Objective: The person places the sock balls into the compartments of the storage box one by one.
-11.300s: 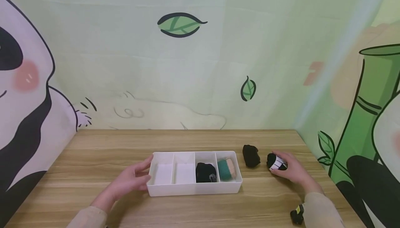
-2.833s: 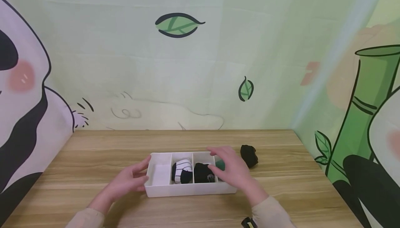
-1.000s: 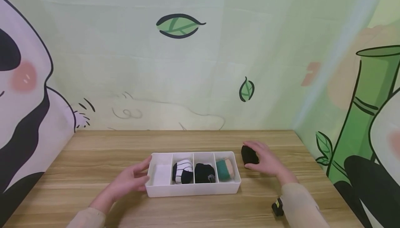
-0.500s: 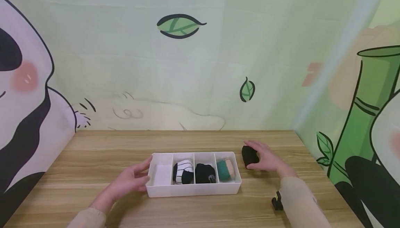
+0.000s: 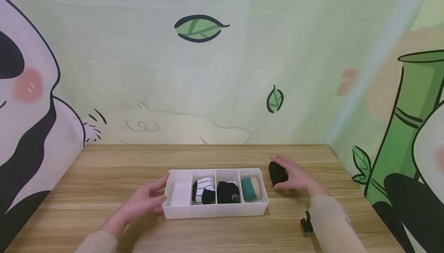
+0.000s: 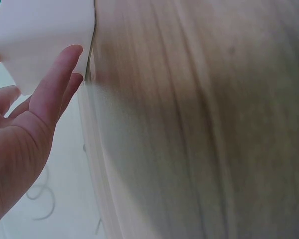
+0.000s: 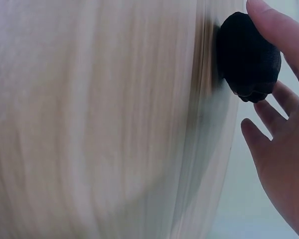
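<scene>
One soft black rolled sock (image 5: 277,173) sits right of our white plastic tray (image 5: 215,210). Our right hand (image 5: 298,178) seems to cup it loosely; we should squeeze gently. Our left hand (image 5: 143,201), fingers straight, steadies the tray.

Wooden table (image 5: 104,176) before a pale green panda-and-bamboo wall (image 5: 243,72).

I see the black sock ball (image 5: 277,173) lying on the worktop (image 5: 104,168) just right of the white divided tray (image 5: 215,209), apart from it: a dark, rounded, lumpy bundle, cupped by my right hand (image 5: 297,176).
</scene>
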Available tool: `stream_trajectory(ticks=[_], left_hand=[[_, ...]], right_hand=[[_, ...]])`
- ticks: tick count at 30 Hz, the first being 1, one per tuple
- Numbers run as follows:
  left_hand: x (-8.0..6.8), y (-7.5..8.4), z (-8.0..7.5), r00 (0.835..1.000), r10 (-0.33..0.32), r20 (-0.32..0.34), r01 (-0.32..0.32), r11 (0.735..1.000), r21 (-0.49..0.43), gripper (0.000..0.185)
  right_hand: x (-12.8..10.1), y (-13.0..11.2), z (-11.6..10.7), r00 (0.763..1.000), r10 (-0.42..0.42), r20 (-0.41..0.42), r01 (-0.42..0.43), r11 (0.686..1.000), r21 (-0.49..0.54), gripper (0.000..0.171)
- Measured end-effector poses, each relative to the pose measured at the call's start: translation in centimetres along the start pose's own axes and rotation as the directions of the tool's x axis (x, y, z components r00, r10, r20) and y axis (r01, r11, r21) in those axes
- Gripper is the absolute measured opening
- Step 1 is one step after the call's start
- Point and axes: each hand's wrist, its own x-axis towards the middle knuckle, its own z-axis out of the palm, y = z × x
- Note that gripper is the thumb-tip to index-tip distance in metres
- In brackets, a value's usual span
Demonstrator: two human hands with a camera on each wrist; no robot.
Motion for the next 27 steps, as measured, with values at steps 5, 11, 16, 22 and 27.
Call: stream_trajectory(ticks=[5,11,16,22,27], left_hand=[[0.04,-0.01,-0.03,1.0,-0.002,-0.003,0.002,1.0,0.005,0.075],[0.02,0.04,-0.04,1.0,-0.003,0.001,0.003,1.0,0.006,0.075],[-0.02,0.1,0.0,1.0,-0.006,-0.001,0.006,1.0,0.004,0.075],[-0.04,0.09,0.01,1.0,-0.009,0.0,0.009,1.0,-0.005,0.075],[-0.03,0.06,-0.01,1.0,-0.009,0.002,0.009,1.0,-0.005,0.075]], right_hand=[[0.1,0.42,0.25,1.0,0.001,0.012,-0.001,1.0,0.006,0.095],[0.1,0.62,0.44,1.0,-0.029,0.01,0.029,1.0,0.008,0.094],[0.07,0.62,0.56,1.0,-0.03,0.007,0.03,1.0,0.01,0.091],[-0.09,0.67,0.64,1.0,-0.02,0.004,0.02,0.999,0.036,0.091],[-0.29,0.79,0.77,0.999,-0.036,-0.01,0.036,0.998,0.06,0.089]])
